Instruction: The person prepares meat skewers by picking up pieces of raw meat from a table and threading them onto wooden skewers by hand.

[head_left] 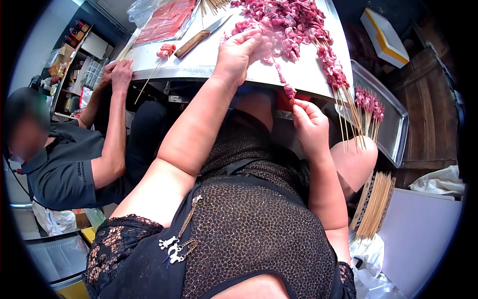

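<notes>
My right hand (311,124) grips the lower end of a meat skewer (281,74), which carries several small red pieces and tilts up over the table edge. Over the table, my left hand (235,57) has its thumb and fingers pinched together beside the pile of cut raw meat (294,20); what lies between the fingertips is hidden. A knife (199,40) with a wooden handle rests to the left of that hand. Finished meat skewers (332,67) lie at the table's right edge, their bare sticks jutting out over it.
At left, a co-worker's hands (119,72) are at the table edge, near a skewer with rolled meat (166,51). Sliced meat (167,21) lies on plastic behind. To the right are a metal tray (398,144) with more skewers and a bundle of bare sticks (376,207).
</notes>
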A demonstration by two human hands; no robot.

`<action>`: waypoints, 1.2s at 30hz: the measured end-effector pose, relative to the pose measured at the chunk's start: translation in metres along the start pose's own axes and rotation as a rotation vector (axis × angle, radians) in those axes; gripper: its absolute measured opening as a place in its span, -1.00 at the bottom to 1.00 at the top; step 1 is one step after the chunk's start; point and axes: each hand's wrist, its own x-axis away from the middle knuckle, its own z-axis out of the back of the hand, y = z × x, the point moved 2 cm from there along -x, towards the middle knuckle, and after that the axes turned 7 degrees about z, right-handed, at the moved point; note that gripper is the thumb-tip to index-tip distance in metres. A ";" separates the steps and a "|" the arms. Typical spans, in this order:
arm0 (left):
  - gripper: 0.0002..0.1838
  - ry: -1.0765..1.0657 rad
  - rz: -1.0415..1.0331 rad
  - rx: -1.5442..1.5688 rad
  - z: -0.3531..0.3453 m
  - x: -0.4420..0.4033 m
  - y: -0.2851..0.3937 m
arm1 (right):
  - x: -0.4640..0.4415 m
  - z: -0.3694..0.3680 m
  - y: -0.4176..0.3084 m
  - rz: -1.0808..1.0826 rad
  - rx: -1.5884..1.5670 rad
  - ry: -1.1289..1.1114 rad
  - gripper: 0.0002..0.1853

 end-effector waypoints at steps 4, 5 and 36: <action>-0.73 -0.008 0.017 -0.003 0.000 0.004 0.006 | 0.001 0.001 -0.001 0.019 0.044 0.010 -0.82; -0.74 -0.026 0.024 -0.036 -0.001 0.005 0.008 | 0.000 0.002 -0.001 0.020 0.044 0.010 -0.82; -0.69 -0.160 0.137 -0.019 -0.009 0.024 0.002 | 0.001 0.007 0.005 0.066 0.017 -0.012 -0.82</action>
